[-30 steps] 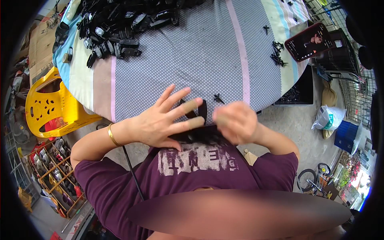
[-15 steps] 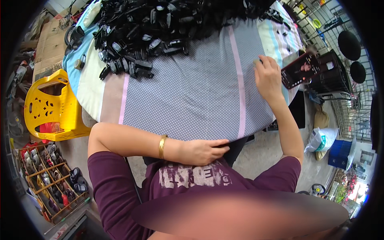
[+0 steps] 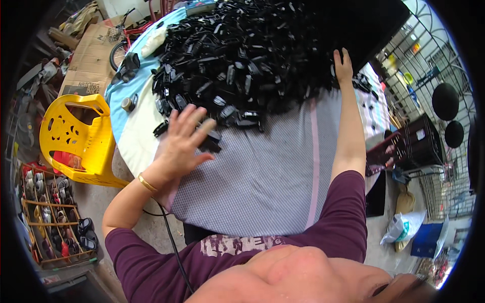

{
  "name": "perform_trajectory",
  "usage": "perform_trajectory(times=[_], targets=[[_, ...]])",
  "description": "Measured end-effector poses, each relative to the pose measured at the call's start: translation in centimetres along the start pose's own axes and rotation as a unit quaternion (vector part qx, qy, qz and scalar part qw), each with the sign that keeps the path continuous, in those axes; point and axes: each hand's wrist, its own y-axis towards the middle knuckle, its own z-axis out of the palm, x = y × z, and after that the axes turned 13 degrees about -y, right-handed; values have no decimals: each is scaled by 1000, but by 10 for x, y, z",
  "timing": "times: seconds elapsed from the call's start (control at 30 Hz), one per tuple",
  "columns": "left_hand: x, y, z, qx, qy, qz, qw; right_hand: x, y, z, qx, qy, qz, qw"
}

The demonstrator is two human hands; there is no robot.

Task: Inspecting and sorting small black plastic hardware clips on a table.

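A large heap of small glossy black plastic parts [image 3: 230, 65] covers the far half of the cloth-covered table [image 3: 252, 166]. My left hand [image 3: 184, 141], a gold bracelet at its wrist, is over the near left edge of the heap. Its fingers are spread and slightly blurred, with nothing held; a few parts lie partly hidden behind it. Reaching far forward, my right hand [image 3: 343, 68] is at the right side of the heap with its fingers stretched out. It is beside a large dark shape [image 3: 374, 22], whose kind I cannot make out.
A phone [image 3: 386, 152] stands at the table's right edge, near a black crate [image 3: 422, 141]. Loose parts [image 3: 365, 85] lie at the far right. On the left are a yellow plastic chair [image 3: 93, 139], a round container [image 3: 129, 103] and a shoe rack [image 3: 50, 217].
My left hand has moved from the table's near edge up to the heap, its fingers spreading. My right hand has gone from beside the phone to the heap's far right. The view has shifted.
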Motion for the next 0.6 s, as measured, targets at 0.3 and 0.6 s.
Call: perform_trajectory(times=[0.3, 0.6], targets=[[155, 40, 0, -220, -71, -215, 949, 52, 57, 53, 180, -111, 23, 977], [201, 112, 7, -259, -154, -209, 930, 48, 12, 35, 209, 22, -76, 975]])
